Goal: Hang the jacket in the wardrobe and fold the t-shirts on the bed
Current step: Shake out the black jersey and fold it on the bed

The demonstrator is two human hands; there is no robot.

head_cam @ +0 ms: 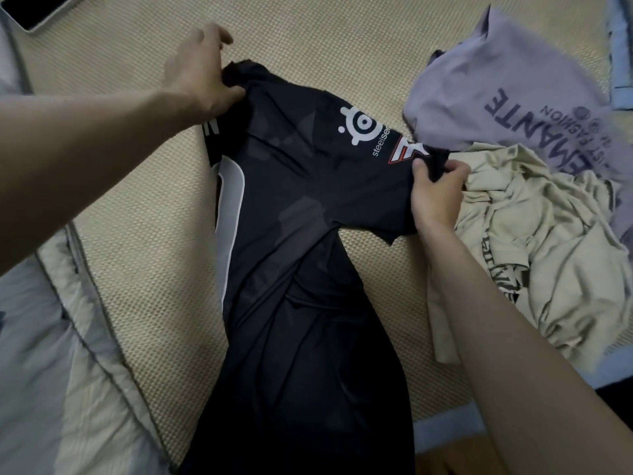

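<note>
Bed mat [144,286]: lilac shirt [507,80], beige shirt [548,252] crowd black jersey [291,217].

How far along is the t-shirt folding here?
Nothing looks folded yet. The left hand and right hand grip the black t-shirt, spread on the bed. The lilac t-shirt and beige t-shirt lie crumpled, waiting. No jacket or wardrobe shows.
</note>
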